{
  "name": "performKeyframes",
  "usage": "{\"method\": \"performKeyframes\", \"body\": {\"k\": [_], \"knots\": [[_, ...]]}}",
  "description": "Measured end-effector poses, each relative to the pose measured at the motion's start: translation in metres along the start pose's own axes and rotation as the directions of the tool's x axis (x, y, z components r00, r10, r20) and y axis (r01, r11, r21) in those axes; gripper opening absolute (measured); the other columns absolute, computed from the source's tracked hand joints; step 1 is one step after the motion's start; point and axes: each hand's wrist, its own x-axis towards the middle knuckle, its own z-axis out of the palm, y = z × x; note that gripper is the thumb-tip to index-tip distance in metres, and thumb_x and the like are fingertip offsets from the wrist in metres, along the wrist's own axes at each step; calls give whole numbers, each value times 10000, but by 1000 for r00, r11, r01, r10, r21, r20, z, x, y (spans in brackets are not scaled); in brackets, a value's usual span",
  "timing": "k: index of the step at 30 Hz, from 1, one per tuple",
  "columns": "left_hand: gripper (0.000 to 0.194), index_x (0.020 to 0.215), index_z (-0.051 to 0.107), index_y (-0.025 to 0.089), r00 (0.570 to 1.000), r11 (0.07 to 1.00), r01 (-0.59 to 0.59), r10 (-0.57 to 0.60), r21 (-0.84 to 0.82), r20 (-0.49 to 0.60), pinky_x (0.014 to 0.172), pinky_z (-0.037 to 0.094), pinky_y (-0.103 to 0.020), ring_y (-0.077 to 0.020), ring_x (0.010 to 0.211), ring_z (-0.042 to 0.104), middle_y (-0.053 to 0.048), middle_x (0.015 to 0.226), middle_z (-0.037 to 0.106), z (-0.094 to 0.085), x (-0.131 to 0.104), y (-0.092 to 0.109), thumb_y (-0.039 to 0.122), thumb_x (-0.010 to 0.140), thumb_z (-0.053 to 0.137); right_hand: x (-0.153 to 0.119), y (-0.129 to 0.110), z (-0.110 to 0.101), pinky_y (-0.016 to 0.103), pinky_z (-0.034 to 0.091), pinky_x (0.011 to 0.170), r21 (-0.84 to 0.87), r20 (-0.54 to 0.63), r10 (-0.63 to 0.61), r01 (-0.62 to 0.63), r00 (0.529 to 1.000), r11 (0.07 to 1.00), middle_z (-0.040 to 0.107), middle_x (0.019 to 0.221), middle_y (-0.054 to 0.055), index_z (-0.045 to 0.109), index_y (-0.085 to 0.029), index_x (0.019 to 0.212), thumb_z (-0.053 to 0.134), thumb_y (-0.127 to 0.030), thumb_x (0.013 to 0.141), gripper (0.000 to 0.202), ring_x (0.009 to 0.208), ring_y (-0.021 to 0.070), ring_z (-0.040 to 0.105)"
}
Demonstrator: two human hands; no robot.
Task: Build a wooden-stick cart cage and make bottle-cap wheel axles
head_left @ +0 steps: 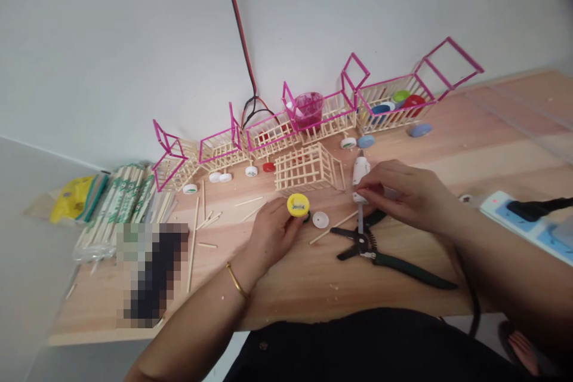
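Observation:
My left hand (273,233) pinches a yellow bottle cap (298,205) above the wooden table; a dark object shows partly behind its fingers. My right hand (403,194) has its fingers closed at the side of a white hot glue gun (361,174), whose nozzle points away from me. A clear glue stick (360,219) sticks out of the gun's back end. Just beyond my left hand lies a small cart body (307,168) built of wooden sticks. A white cap (320,219) rests between my hands. Below the glue gun are green-handled cutters (403,268).
Several stick carts with magenta rims (219,146) line the wall, with bottle caps for wheels. A magenta cup (308,110) stands among them. Bundled sticks (120,203) and loose sticks (193,245) lie left. At right is a power strip (514,221) with a black cable.

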Motion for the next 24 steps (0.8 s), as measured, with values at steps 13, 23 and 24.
{"method": "performKeyframes", "body": {"k": [13, 23, 24], "knots": [[123, 877, 626, 181, 1000, 1000, 10, -10, -16, 6, 692, 514, -304, -169, 751, 628, -56, 815, 671, 0, 1, 0, 262, 883, 532, 1, 1, 1, 316, 451, 658, 6, 14, -25, 25, 1000, 1000, 610, 709, 20, 607, -235, 858, 510, -298, 867, 116, 703, 192, 578], [111, 861, 622, 180, 1000, 1000, 15, -15, -9, 6, 684, 510, -301, -172, 753, 629, -54, 814, 674, 0, 1, 0, 251, 880, 539, 2, 1, 2, 303, 451, 650, 8, 25, -53, 52, 998, 999, 601, 702, 22, 604, -219, 856, 516, -276, 874, 106, 700, 185, 566], [108, 865, 623, 180, 1000, 1000, 15, -15, -12, 6, 685, 509, -300, -170, 754, 629, -53, 816, 674, 0, 1, 0, 249, 879, 541, 2, 1, 2, 304, 451, 650, 12, 29, -54, 54, 998, 998, 601, 704, 22, 603, -221, 857, 515, -276, 874, 105, 702, 185, 566]]}}
